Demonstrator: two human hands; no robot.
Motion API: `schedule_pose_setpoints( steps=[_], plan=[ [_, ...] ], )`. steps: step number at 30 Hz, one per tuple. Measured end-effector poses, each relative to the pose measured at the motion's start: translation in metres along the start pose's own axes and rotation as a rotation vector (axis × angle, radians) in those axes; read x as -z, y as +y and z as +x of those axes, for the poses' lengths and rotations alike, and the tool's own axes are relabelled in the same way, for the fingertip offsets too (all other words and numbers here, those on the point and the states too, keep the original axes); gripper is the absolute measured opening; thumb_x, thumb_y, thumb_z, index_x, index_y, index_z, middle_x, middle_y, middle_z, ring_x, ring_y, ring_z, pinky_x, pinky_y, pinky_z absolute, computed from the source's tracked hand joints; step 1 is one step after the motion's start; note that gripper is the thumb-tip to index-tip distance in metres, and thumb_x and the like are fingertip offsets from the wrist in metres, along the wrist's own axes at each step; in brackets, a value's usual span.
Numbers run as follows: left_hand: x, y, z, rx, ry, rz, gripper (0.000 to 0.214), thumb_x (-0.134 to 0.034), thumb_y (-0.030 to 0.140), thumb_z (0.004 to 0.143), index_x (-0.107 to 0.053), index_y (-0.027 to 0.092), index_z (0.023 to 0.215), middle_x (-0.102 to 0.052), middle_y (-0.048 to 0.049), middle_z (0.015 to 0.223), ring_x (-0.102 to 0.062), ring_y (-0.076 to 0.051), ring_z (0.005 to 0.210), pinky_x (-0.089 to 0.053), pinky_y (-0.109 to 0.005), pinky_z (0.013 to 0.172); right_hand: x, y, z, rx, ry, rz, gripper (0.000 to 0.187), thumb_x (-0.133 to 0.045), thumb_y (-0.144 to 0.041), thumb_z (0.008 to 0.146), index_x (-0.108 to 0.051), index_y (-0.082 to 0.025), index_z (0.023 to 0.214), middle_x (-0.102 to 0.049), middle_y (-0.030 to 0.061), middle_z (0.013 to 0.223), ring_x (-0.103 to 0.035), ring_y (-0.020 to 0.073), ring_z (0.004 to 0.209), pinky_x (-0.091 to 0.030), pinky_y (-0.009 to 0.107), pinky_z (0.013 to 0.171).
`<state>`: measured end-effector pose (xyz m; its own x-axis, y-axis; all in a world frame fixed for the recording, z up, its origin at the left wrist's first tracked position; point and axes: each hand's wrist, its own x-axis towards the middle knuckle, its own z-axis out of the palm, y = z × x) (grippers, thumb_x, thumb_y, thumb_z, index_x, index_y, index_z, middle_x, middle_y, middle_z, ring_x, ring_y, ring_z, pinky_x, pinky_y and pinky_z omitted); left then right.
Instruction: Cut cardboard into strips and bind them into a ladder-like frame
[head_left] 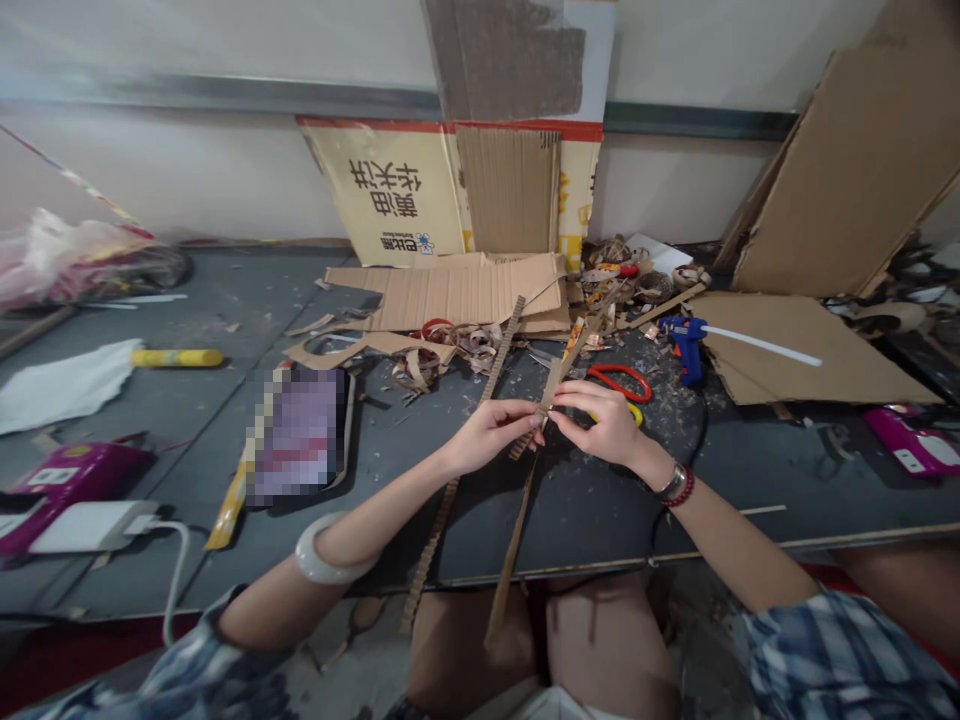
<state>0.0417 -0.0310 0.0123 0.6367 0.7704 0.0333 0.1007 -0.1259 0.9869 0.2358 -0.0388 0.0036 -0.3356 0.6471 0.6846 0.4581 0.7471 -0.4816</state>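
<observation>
My left hand [491, 435] and my right hand [600, 425] meet above the dark grey table top [577, 530], fingertips pinching narrow corrugated cardboard strips. The left hand holds a long notched strip [442, 510], which runs down past the table's front edge. The right hand holds a plainer brown strip [517, 530], which hangs down toward my lap. The two strips cross between my fingers. Just beyond my right hand lie red-handled scissors [619, 380] and a blue hot glue gun [682, 345].
Cardboard sheets [817, 345] and offcuts [450, 300] lie at the back, with a printed carton [382, 190] against the wall. Curled cardboard scraps [465, 345] are scattered. A pixelated flat object [296, 435], a yellow tube [176, 357] and magenta devices [75, 475] sit left.
</observation>
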Motion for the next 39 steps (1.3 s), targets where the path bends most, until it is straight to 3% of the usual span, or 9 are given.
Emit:
schedule_pose_setpoints(
  steps=[7,16,33,39],
  plan=[
    [0.0,-0.005,0.0,0.031,0.002,-0.019,0.024,-0.052,0.032,0.083,-0.063,0.011,0.089,-0.065,-0.0027,0.072,-0.058,-0.012,0.066,-0.047,-0.022,0.066,-0.002,0.002,-0.001,0.067,0.038,-0.047,0.01,-0.055,-0.019,0.081,-0.065,-0.017,0.082,-0.068,0.0065,0.09,-0.064,0.0135,0.083,-0.055,0.027,0.077],
    [-0.001,-0.004,0.0,0.032,-0.01,0.006,0.024,-0.051,0.032,0.084,-0.063,0.011,0.087,-0.064,-0.0028,0.073,-0.057,-0.011,0.067,-0.046,-0.022,0.066,-0.006,0.005,-0.008,0.167,-0.035,-0.184,0.014,-0.049,-0.015,0.083,-0.063,-0.017,0.086,-0.066,0.007,0.091,-0.063,0.0144,0.082,-0.055,0.028,0.074],
    [0.0,-0.002,0.0,-0.012,-0.009,0.077,0.027,-0.05,0.033,0.084,-0.066,0.012,0.081,-0.065,-0.0037,0.074,-0.057,-0.012,0.069,-0.046,-0.022,0.068,-0.005,-0.002,-0.003,0.053,0.012,-0.045,0.012,-0.049,-0.015,0.083,-0.06,-0.019,0.082,-0.065,0.0045,0.088,-0.062,0.0138,0.083,-0.053,0.028,0.075],
    [0.0,-0.003,0.0,-0.006,0.008,0.044,0.024,-0.051,0.031,0.084,-0.064,0.012,0.088,-0.065,-0.0034,0.074,-0.058,-0.012,0.07,-0.046,-0.023,0.07,-0.001,-0.008,-0.002,0.022,0.016,0.005,0.014,-0.053,-0.017,0.08,-0.059,-0.018,0.092,-0.063,0.0076,0.098,-0.059,0.0159,0.093,-0.052,0.032,0.083]
  ],
)
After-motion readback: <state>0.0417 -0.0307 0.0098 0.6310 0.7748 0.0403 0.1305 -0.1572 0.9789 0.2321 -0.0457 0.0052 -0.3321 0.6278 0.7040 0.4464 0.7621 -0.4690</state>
